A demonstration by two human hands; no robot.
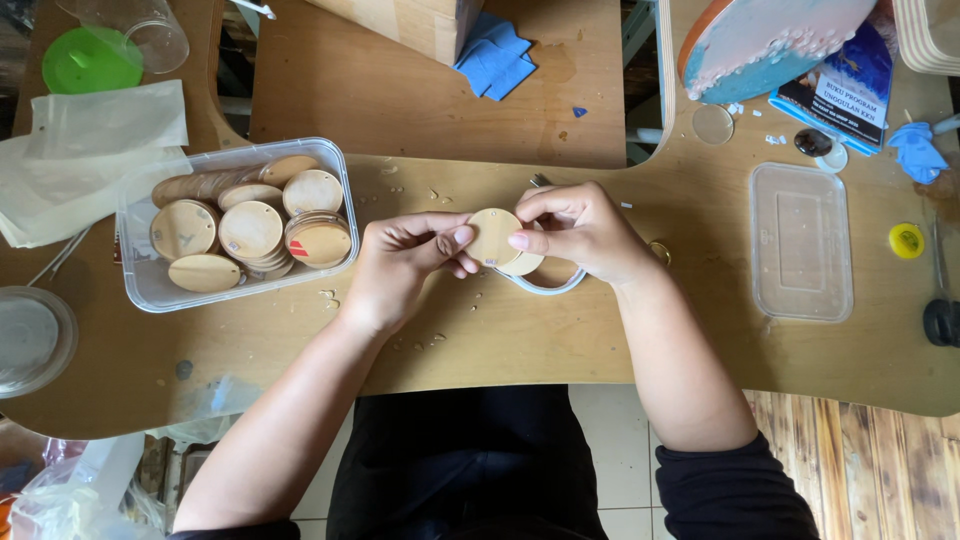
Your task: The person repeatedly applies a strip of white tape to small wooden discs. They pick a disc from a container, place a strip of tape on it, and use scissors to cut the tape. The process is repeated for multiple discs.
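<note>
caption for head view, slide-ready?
Both hands, left hand and right hand, pinch a round wooden disc beside a clear tub of discs.

Round wooden disc [492, 236]: thin, flat, pale tan, smooth face turned up toward the camera, small hole near its top edge. Held above the desk [480, 330] at centre, pinched at its left edge by the left hand [405, 265] and at its right edge by the right hand [580, 230]. Second wooden disc [524, 264]: same look, partly hidden under the first and the right fingers, only its lower edge shows. White ring [545, 287]: thin curved band just below both discs, mostly covered by the right hand.
</note>
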